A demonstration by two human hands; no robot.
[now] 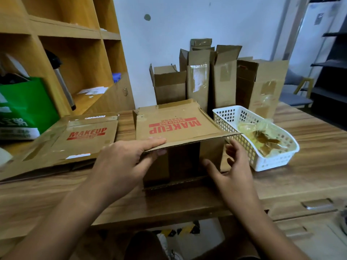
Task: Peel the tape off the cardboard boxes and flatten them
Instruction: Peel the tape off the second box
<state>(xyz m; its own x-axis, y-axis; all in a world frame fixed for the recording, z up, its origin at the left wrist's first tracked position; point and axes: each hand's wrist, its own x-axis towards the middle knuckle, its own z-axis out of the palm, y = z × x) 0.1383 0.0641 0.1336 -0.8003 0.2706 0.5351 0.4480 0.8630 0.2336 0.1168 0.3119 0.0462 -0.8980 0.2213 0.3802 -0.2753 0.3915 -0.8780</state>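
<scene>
A brown cardboard box (pixel 174 126) printed with red "MAKEUP" stands on the wooden table (pixel 300 177) in front of me, its near end open toward me. My left hand (pixel 127 160) grips the box's top panel at the near left edge, fingers on top and thumb beneath. My right hand (pixel 232 166) is held open with fingers spread beside the box's near right corner, holding nothing. A flattened "MAKEUP" box (pixel 75 139) lies to the left on the table.
A white plastic basket (pixel 272 158) with crumpled peeled tape sits right of the box. Several upright opened cardboard boxes (pixel 216 79) stand at the back against the wall. A wooden shelf unit (pixel 62 53) and a green bag (pixel 26 106) are on the left.
</scene>
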